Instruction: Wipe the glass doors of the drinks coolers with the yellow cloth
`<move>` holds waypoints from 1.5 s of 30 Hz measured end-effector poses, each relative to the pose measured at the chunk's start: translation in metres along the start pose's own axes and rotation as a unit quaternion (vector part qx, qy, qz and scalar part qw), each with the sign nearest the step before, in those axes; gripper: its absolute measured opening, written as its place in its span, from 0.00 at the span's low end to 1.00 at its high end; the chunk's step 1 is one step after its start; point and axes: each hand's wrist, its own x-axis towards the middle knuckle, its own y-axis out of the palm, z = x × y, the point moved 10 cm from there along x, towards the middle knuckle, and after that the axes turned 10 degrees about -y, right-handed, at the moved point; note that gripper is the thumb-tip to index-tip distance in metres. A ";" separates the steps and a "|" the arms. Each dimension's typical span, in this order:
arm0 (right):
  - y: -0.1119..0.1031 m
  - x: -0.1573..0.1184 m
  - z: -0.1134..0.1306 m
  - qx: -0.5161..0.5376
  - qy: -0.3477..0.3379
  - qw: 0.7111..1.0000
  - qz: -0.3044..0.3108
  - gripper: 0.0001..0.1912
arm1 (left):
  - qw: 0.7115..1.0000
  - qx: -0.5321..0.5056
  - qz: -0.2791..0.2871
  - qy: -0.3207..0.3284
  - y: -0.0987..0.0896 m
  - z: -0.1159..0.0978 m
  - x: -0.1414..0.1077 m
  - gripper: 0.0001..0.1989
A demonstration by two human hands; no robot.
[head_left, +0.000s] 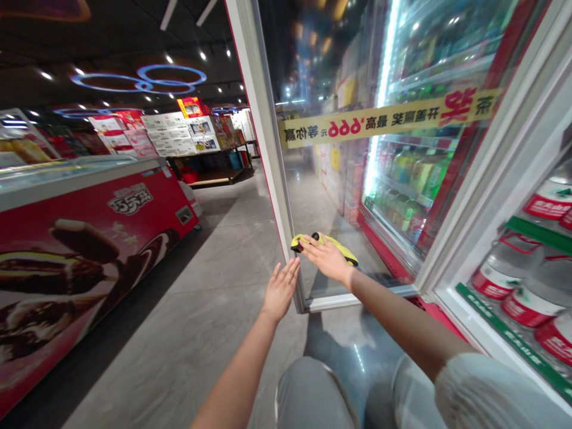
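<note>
My right hand (328, 259) presses a yellow cloth (345, 250) with dark edging against the lower part of a glass cooler door (322, 202). Part of the cloth is hidden under my palm and fingers. The door stands swung open, its pale frame (272, 173) running down its left side. Beside the lower frame is my left hand (280, 291), fingers stretched out and nothing in them. Its fingertips are at the frame's edge; whether they touch it I cannot tell. A yellow strip (379, 121) with mirrored lettering crosses the glass.
Large bottles (527, 298) with red-and-white labels stand on green-edged cooler shelves (500, 333) at the right. On the left is a red chest freezer (147, 220). Stacked boxes (170, 134) sit farther back. Grey floor (214, 262) lies between freezer and door.
</note>
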 end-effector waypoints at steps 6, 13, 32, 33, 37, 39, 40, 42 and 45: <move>-0.048 0.031 -0.041 -0.023 0.038 0.998 -0.043 0.30 | 0.998 0.017 -0.044 -0.049 -0.030 -0.001 0.028 0.31; -0.044 0.027 -0.025 -0.031 0.039 0.998 -0.036 0.30 | 0.996 0.012 -0.052 -0.068 -0.042 0.003 0.042 0.34; -0.102 0.056 -0.059 -0.063 0.070 0.989 -0.113 0.31 | 0.990 0.028 -0.103 -0.095 -0.077 0.007 0.067 0.40; -0.105 0.055 -0.062 -0.062 0.086 0.987 -0.120 0.31 | 0.989 0.029 -0.107 -0.095 -0.079 0.007 0.069 0.40; -0.089 0.044 -0.048 -0.059 0.089 0.988 -0.112 0.29 | 0.990 0.034 -0.113 -0.083 -0.081 0.007 0.072 0.40; -0.082 0.046 -0.039 -0.056 0.057 0.992 -0.101 0.28 | 0.990 0.037 -0.113 -0.076 -0.081 0.007 0.071 0.38; -0.084 0.049 -0.040 -0.054 0.047 0.992 -0.099 0.28 | 0.990 0.038 -0.114 -0.075 -0.081 0.008 0.070 0.37; -0.097 0.056 -0.052 -0.051 0.055 0.991 -0.109 0.29 | 0.990 0.038 -0.111 -0.078 -0.082 0.009 0.070 0.36; -0.120 0.049 -0.078 -0.050 0.114 0.983 -0.138 0.31 | 0.990 0.031 -0.103 -0.087 -0.085 0.010 0.074 0.37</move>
